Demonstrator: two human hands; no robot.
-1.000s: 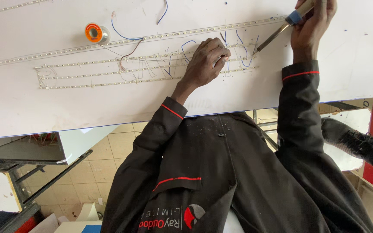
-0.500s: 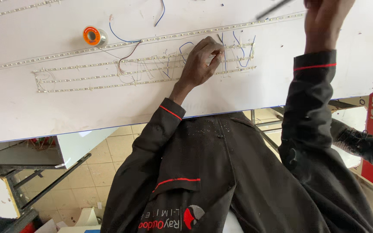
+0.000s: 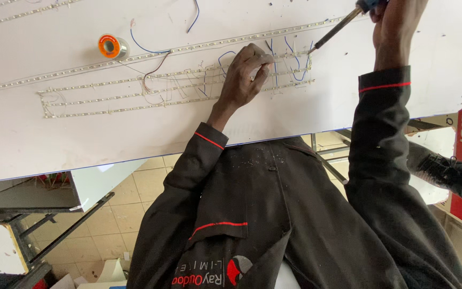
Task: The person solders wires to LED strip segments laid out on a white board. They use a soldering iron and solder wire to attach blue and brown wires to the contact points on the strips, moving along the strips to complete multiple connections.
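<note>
Left hand: left hand (image 3: pixel 246 75) rests knuckles-up on the white bench (image 3: pixel 81 134), fingers curled together and pressed down on the LED strips (image 3: pixel 135 95); fingertips seem to pin a thin wire, though what they pinch is too small to tell.
Why held so: judged from the pose, the pressing hand steadies the strip and its wire so the joint stays put under the tool tip.
Right hand: right hand (image 3: pixel 397 27) is closed around the blue handle of the soldering iron (image 3: pixel 338 29), at the top edge of the view and partly cut off.
Iron: shaft slants down to the left, its tip touching or just above the strip near the blue wire loops (image 3: pixel 295 64), just beside the left fingertips.
Arm pose: both arms reach forward in dark sleeves with a red stripe; left forearm angles in from below, right forearm runs nearly straight up the view.
Strips: about 4 long rows lie along the bench, joined at the left end, with thin red and blue wires crossing them.
Solder spool: an orange-capped solder spool (image 3: pixel 112 47) stands well apart to the left, a blue wire trailing from beside it toward the strips.
Beyond the bench: tiled floor (image 3: pixel 135 187) and a metal frame show below the bench edge.
</note>
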